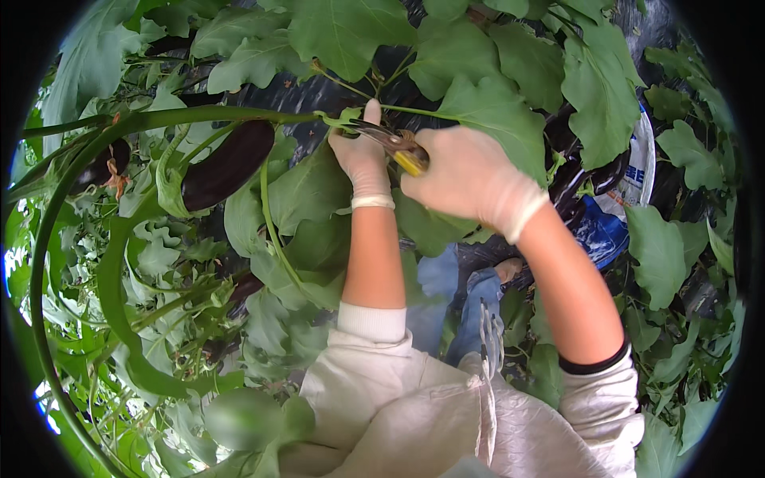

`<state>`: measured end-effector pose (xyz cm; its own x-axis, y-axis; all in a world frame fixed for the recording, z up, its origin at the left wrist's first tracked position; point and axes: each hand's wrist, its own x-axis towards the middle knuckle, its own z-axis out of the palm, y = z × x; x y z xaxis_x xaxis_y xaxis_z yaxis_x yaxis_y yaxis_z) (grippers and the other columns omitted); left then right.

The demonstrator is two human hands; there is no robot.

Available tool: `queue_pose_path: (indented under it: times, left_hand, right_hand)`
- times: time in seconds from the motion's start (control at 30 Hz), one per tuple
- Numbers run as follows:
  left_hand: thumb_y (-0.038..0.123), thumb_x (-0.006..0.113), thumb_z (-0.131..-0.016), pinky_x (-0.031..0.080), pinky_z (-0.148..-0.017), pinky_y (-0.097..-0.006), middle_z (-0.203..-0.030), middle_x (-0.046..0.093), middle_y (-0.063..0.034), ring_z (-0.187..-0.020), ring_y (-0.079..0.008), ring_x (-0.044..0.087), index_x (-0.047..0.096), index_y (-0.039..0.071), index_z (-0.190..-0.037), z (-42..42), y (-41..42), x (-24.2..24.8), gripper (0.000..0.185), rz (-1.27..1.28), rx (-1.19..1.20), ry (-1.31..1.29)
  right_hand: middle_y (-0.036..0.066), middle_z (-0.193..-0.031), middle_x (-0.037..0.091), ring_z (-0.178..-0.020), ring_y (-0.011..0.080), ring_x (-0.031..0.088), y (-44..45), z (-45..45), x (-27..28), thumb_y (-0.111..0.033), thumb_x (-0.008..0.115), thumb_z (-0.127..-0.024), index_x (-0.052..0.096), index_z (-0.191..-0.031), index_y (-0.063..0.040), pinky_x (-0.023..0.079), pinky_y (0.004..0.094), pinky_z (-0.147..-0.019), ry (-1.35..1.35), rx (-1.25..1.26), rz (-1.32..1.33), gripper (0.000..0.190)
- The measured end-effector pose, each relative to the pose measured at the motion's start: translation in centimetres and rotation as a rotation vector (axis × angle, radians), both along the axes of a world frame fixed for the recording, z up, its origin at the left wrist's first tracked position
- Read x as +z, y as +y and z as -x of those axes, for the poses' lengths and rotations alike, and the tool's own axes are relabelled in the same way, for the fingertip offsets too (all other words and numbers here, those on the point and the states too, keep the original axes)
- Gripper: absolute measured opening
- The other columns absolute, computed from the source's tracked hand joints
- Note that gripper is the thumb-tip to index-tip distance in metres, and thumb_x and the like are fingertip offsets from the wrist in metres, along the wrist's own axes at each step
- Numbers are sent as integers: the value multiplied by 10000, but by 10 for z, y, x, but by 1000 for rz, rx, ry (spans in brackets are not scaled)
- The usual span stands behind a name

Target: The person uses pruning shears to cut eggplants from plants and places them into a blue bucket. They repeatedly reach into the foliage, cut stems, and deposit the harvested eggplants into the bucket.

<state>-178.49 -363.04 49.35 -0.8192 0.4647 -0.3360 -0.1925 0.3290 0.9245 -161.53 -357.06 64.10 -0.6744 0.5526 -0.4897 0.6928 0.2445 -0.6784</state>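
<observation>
My right hand (472, 176), in a thin whitish glove, grips pruning shears (391, 140) with a yellow handle. Their blades point left, at a small green shoot (343, 119) near the end of a thick eggplant stem (227, 113). Gloved as well, my left hand (363, 158) pinches the plant right beside the blades, one finger pointing up. Whether the blades have closed on the shoot cannot be made out. A dark purple eggplant (230, 164) hangs by its green calyx below the stem, left of my left hand.
A white and blue printed sack (642, 161) holding several dark eggplants (565, 194) stands at the right, partly behind leaves. Broad eggplant leaves (352, 36) crowd all sides. Another eggplant (101, 167) hangs at far left. Black plastic film (275, 98) covers the ground.
</observation>
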Motion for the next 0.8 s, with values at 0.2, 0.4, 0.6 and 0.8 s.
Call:
queue_pose_path:
  times: [0.2, 0.4, 0.6, 0.8]
  left_hand:
    - [218, 808, -803, 466, -955, -337, -1149, 676, -147, -1036, -191, 629, 564, -53, -1224, -3, -34, -10, 557, 26, -46, 264]
    - [203, 787, -836, 457, -977, -321, -1210, 666, -149, -1074, -186, 623, 521, -57, -1355, -15, -51, 6, 639, 74, -148, 319]
    - [151, 718, -881, 454, -1000, -341, -1299, 624, -184, -1148, -229, 613, 521, -67, -1346, -13, -68, 32, 550, 95, -274, 307]
    - [310, 561, -987, 431, -1049, -385, -1475, 459, -228, -1271, -284, 538, 605, -116, -1197, -37, -101, 114, 477, -114, -495, 48]
  right_hand:
    - [224, -929, 713, -887, 377, 690, 63, 77, -13, -324, 623, -758, 731, -943, 35, 548, 425, -819, -308, 305, 26, 418]
    - [193, -942, 719, -882, 349, 694, 74, 115, -29, -281, 632, -762, 733, -990, 20, 551, 411, -788, -382, 561, 92, 390]
    - [175, -912, 719, -895, 356, 696, 62, 92, -30, -262, 638, -778, 725, -939, 0, 557, 421, -795, -216, 465, -32, 320]
    - [180, -1080, 584, -966, 375, 596, 3, -20, -33, -302, 850, -640, 513, -1095, -26, 480, 437, -846, 442, 39, -109, 629]
